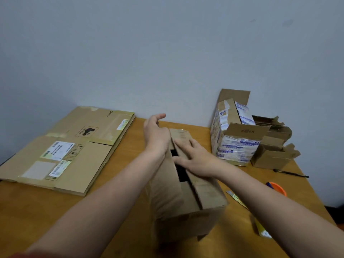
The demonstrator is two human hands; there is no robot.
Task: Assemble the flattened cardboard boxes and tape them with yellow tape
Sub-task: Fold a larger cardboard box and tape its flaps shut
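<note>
Right hand (193,157): flat, fingers spread, pressing the right top flap of the upright cardboard box (186,207). Your left hand (157,135), fingers straight, seems to push the left flap; blurred. Box stands mid-table (28,211). Flattened boxes (65,146) lie stacked at left; printed box (232,142) back right; yellow tape strip (236,199) beside your right forearm.

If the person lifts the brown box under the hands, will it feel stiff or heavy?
Probably light: the box looks empty through the dark gap between its flaps. Likely wobbly, as no tape shows there; the right hand presses one down.
</note>
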